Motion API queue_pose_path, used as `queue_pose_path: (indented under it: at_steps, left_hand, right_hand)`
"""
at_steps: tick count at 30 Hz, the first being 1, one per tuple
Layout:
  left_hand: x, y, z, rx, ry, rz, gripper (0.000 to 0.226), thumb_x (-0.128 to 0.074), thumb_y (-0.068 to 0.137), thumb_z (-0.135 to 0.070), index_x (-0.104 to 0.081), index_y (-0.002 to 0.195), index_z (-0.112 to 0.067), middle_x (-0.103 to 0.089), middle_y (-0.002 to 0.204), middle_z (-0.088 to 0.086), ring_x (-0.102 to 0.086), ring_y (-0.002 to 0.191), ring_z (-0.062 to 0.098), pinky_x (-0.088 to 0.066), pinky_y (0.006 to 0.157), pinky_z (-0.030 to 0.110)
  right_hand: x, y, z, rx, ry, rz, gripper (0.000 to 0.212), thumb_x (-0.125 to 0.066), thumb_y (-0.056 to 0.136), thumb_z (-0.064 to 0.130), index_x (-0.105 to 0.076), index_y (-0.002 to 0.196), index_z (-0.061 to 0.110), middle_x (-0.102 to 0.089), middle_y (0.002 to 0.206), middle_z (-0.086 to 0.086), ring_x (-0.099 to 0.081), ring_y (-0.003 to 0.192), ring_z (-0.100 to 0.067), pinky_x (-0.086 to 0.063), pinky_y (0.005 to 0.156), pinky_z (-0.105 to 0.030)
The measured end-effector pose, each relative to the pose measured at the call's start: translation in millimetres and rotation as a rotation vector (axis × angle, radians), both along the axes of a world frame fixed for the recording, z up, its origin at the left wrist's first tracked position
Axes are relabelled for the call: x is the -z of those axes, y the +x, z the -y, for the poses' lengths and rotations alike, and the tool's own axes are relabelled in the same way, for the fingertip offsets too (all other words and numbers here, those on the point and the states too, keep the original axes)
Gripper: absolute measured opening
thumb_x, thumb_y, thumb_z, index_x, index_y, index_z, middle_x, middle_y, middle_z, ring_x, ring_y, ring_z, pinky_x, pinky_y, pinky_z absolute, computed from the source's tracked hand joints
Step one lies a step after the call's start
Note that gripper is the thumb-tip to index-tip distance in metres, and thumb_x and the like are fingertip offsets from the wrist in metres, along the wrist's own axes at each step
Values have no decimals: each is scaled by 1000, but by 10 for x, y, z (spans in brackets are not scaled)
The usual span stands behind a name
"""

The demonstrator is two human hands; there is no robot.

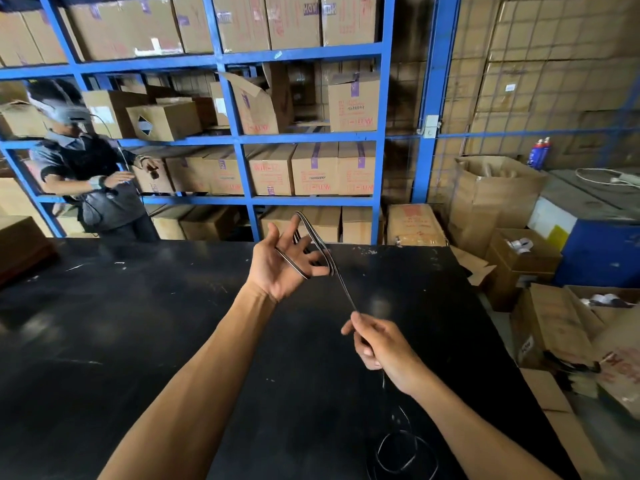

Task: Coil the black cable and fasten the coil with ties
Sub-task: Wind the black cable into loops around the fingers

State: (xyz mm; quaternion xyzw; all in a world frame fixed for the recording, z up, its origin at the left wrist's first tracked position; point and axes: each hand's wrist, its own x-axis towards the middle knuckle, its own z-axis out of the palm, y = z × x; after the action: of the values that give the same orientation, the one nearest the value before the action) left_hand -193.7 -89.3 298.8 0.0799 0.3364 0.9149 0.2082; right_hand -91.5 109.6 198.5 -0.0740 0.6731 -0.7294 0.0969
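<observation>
The black cable [341, 282] is wound in loops around the spread fingers of my left hand [284, 261], raised palm-up above the black table [138, 341]. From the loops one strand runs down and right into my right hand [377, 344], which pinches it between thumb and fingers. Below that hand the cable drops to the table and lies in loose curls [398, 452] near the front edge. No ties are visible.
Blue steel shelving [239, 136] full of cardboard boxes stands behind the table. A person [90, 174] stands at the far left by the shelves. Open cartons [554, 306] crowd the floor to the right, beside a blue bin [602, 251].
</observation>
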Motion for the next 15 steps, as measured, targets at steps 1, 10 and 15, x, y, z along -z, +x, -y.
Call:
queue_pose_path:
  at_steps: [1, 10, 15]
  left_hand:
    - [-21, -7, -3, -5, 28, -12, 57, -29, 100, -61, -61, 135, -29, -14, 166, 21, -20, 143, 62, -16, 105, 85]
    - [-234, -72, 138, -70, 86, -91, 63, -22, 101, -61, -43, 151, -30, -35, 153, 24, -33, 135, 66, -20, 104, 85]
    - [-242, -42, 154, -73, 93, -98, 60, -25, 101, -60, -54, 142, -27, -44, 147, 24, -38, 132, 66, -21, 103, 85]
  right_hand:
    - [29, 5, 2, 36, -59, 22, 43, -60, 94, 48, -68, 99, 6, -36, 55, 1, -25, 41, -11, -15, 43, -29]
    - [189, -23, -6, 192, -233, 96, 20, -66, 96, 26, -56, 86, 12, -46, 56, 2, -28, 40, -7, -15, 39, -21]
    - [245, -44, 5, 109, -76, 14, 23, -56, 105, 17, -62, 85, 9, -62, 72, -5, -49, 51, -13, -37, 45, -21]
